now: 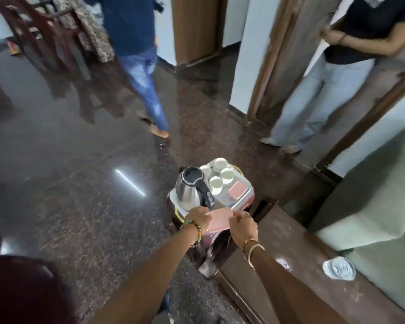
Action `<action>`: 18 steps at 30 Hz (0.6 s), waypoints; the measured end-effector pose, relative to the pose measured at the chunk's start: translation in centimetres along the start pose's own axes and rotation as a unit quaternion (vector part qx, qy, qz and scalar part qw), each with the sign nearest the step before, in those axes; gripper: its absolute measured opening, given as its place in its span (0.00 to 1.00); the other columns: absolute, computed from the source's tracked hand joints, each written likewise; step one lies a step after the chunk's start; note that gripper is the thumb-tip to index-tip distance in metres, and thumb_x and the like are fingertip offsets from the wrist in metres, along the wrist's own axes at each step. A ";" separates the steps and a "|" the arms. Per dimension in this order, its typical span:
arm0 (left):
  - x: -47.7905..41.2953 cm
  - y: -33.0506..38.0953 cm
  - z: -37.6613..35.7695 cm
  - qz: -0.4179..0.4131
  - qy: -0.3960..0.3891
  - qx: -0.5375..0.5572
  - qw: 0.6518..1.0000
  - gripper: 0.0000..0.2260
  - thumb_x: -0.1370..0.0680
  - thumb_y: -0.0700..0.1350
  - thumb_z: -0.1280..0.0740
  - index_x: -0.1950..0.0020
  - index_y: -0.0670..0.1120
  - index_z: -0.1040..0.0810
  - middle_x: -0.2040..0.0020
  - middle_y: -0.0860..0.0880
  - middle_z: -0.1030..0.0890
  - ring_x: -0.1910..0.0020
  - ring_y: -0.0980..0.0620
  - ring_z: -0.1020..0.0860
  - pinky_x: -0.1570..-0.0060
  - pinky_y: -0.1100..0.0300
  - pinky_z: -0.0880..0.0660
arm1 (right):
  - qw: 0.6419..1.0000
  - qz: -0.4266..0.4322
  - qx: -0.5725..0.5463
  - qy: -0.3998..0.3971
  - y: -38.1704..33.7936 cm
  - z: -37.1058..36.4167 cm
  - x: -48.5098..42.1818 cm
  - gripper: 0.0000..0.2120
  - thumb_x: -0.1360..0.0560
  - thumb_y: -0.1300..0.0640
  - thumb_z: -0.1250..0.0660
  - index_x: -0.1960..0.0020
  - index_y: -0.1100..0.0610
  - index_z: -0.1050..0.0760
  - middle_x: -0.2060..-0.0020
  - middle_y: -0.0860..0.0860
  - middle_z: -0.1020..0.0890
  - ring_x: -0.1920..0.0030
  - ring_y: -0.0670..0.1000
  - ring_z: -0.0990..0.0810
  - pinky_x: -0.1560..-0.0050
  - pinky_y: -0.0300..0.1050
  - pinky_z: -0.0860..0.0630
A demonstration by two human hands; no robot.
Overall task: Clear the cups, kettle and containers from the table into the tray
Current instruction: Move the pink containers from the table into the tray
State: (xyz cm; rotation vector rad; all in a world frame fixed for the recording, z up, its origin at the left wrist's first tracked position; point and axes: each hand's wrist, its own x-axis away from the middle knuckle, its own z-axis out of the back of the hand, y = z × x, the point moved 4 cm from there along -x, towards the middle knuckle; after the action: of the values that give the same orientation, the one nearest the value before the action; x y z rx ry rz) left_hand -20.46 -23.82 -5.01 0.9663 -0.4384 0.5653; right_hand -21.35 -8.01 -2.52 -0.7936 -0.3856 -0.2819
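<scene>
I have the pink container (220,219) between both hands. My left hand (197,218) pinches its left end and my right hand (242,226) curls over its right end, so each hand is closed on the box. I hold it by the two ends to keep it level, since I cannot tell whether anything is inside.

It hovers at the near edge of the tray (246,198), which lies just beyond my knuckles. Whether its bottom already touches the tray I cannot say, as my hands cover that edge.

The steel kettle (189,191) stands just past my left hand, its black handle turned back toward me, easy to reach for. Beyond my right hand sit four white cups (216,183), bunched at the far end, and a second pink container (237,190) beside them. That leaves the near strip of the tray for the box I carry, which I judge is why I bring it in here.

The brown table (290,242) runs along under my right forearm. A clear, crumpled-looking item (339,268) lies on it, well to the right of my right hand. I cannot tell what it is.

Most of the task looks done. Setting this box down flat, clear of the kettle handle, seems the step in hand.
</scene>
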 end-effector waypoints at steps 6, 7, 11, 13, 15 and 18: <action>-3.4 3.5 -0.6 -0.020 -0.075 -0.038 0.996 0.18 0.25 0.46 0.34 0.36 0.45 0.23 0.38 0.45 0.21 0.40 0.45 0.22 0.39 0.56 0.25 | 0.991 -0.087 -0.059 0.078 -0.7 0.6 -2.3 0.14 0.27 0.59 0.35 0.43 0.53 0.18 0.45 0.53 0.16 0.45 0.57 0.20 0.46 0.42 0.28; -3.7 4.0 -0.7 -0.026 -0.087 -0.048 0.995 0.18 0.26 0.47 0.35 0.36 0.45 0.23 0.38 0.45 0.20 0.40 0.45 0.22 0.39 0.54 0.24 | 0.989 -0.100 -0.069 0.088 -0.8 0.7 -2.5 0.14 0.27 0.59 0.35 0.44 0.53 0.18 0.46 0.53 0.16 0.46 0.57 0.20 0.46 0.43 0.27; -5.9 6.2 -1.0 -0.063 -0.121 -0.092 0.986 0.16 0.25 0.45 0.35 0.40 0.41 0.22 0.41 0.42 0.20 0.41 0.44 0.22 0.43 0.54 0.23 | 0.971 -0.156 -0.124 0.132 -0.4 1.1 -3.2 0.15 0.28 0.61 0.36 0.46 0.52 0.18 0.52 0.52 0.17 0.54 0.53 0.24 0.51 0.42 0.29; -6.5 6.7 -1.8 -0.062 -0.135 -0.081 0.986 0.17 0.25 0.44 0.33 0.36 0.44 0.23 0.38 0.45 0.22 0.39 0.46 0.23 0.40 0.60 0.25 | 0.966 -0.173 -0.130 0.143 0.4 1.3 -3.5 0.15 0.28 0.61 0.36 0.46 0.52 0.18 0.54 0.51 0.18 0.55 0.53 0.25 0.52 0.41 0.31; -6.9 6.9 -2.9 -0.056 -0.152 -0.088 0.983 0.18 0.25 0.44 0.33 0.35 0.46 0.24 0.36 0.46 0.24 0.37 0.47 0.26 0.41 0.66 0.31 | 0.962 -0.189 -0.131 0.149 1.3 1.6 -3.9 0.14 0.28 0.62 0.36 0.46 0.52 0.17 0.57 0.51 0.19 0.56 0.53 0.25 0.54 0.40 0.32; -7.8 7.0 -5.0 -0.049 -0.185 -0.106 0.976 0.17 0.25 0.43 0.33 0.36 0.45 0.24 0.36 0.45 0.23 0.38 0.45 0.24 0.37 0.60 0.27 | 0.960 -0.198 -0.131 0.148 2.6 1.7 -5.0 0.13 0.29 0.62 0.36 0.49 0.52 0.17 0.58 0.51 0.20 0.57 0.53 0.25 0.56 0.40 0.33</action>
State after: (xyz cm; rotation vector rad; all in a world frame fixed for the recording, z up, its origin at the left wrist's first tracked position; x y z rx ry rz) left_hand -30.39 -18.37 -7.63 0.8823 -0.7638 0.2395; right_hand -25.20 -4.54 -5.26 -0.9142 -0.2221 -0.8318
